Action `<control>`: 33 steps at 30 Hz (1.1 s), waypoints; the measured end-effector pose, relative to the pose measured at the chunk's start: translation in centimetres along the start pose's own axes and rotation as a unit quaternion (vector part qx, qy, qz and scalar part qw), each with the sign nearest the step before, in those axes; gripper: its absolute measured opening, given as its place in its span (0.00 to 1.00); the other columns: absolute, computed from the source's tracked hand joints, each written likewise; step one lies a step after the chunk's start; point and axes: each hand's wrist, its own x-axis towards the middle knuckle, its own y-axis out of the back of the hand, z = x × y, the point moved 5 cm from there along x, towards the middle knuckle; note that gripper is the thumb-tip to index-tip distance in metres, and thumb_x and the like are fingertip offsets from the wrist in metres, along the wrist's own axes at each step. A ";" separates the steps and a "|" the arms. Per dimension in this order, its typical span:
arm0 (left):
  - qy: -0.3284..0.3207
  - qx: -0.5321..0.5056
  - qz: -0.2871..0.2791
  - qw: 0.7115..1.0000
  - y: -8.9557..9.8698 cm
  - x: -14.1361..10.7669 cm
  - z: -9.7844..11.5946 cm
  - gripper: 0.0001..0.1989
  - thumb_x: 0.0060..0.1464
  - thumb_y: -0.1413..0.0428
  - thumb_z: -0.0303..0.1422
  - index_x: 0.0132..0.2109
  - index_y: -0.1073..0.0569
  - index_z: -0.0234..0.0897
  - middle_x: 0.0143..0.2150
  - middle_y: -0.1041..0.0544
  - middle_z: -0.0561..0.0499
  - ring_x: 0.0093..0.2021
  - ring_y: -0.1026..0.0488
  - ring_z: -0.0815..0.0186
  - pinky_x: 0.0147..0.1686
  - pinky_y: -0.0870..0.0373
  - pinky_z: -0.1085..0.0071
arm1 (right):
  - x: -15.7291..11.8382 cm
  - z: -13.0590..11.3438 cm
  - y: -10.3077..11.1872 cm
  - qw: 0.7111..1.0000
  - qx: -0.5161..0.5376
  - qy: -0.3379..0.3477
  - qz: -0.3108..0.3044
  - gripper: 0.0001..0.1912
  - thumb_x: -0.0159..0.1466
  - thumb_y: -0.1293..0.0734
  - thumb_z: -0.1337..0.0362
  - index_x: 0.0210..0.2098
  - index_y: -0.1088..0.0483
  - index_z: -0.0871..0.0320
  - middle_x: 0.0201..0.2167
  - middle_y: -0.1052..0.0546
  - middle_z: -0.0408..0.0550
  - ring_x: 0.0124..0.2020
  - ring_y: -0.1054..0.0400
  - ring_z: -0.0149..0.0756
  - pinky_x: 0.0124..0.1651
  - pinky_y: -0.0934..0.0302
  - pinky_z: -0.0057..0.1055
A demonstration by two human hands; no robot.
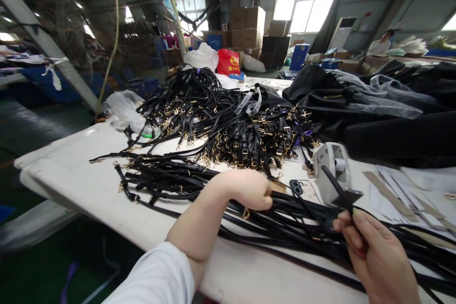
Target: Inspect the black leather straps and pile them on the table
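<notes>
My right hand (377,247) pinches a black strap (337,186) between thumb and fingers, and the strap's end sticks up in front of a white device. My left hand (252,190) is bent at the wrist with its fingers curled in, over a long bundle of black straps (285,235). What the left fingers hold, if anything, is hidden behind the hand. Gold-coloured clasps show at the ends of many straps, one of them a clasp (246,213) just under my left hand. The bundle runs across the white table (78,171) beneath both hands.
Behind lies a large heap of black straps (221,123) with gold clasps. A white device (333,171) and a phone (302,190) sit beyond my hands. Papers (395,194), black bags (384,135) and clear plastic lie to the right. Farther back, a person (380,45) is seen.
</notes>
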 end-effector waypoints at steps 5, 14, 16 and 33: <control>0.091 0.144 0.099 0.980 -1.0 2.7 0.4 0.12 0.58 0.48 0.31 0.36 0.21 0.29 0.38 0.20 0.35 0.42 0.23 0.50 0.50 0.32 0.55 | 0.0 -0.1 -0.2 1.000 0.002 0.016 -0.009 0.14 0.54 0.22 0.56 0.32 0.21 0.60 0.18 0.32 0.41 0.20 0.45 0.24 0.30 0.35 0.19; -0.129 0.158 -0.012 0.979 -9.8 8.1 5.2 0.10 0.50 0.38 0.31 0.38 0.21 0.28 0.37 0.20 0.36 0.39 0.23 0.49 0.36 0.27 0.61 | 0.0 -0.4 -0.3 0.999 -0.007 0.025 -0.034 0.15 0.56 0.23 0.54 0.30 0.21 0.60 0.16 0.35 0.40 0.19 0.44 0.24 0.26 0.38 0.19; -0.128 0.148 -0.014 0.981 -9.6 8.4 4.9 0.08 0.53 0.40 0.31 0.38 0.21 0.30 0.38 0.20 0.38 0.39 0.23 0.51 0.36 0.28 0.63 | -0.1 -0.4 -0.3 0.999 -0.005 0.017 -0.032 0.15 0.55 0.23 0.53 0.30 0.21 0.60 0.15 0.37 0.39 0.20 0.43 0.25 0.27 0.38 0.19; -0.139 -0.546 0.166 0.809 -2.6 5.0 3.4 0.15 0.58 0.48 0.33 0.50 0.29 0.32 0.25 0.29 0.55 0.19 0.46 0.77 0.21 0.49 0.77 | -0.7 0.7 -1.1 0.996 -0.048 -0.065 -0.037 0.23 0.44 0.20 0.45 0.24 0.21 0.59 0.23 0.24 0.50 0.19 0.47 0.23 0.24 0.37 0.20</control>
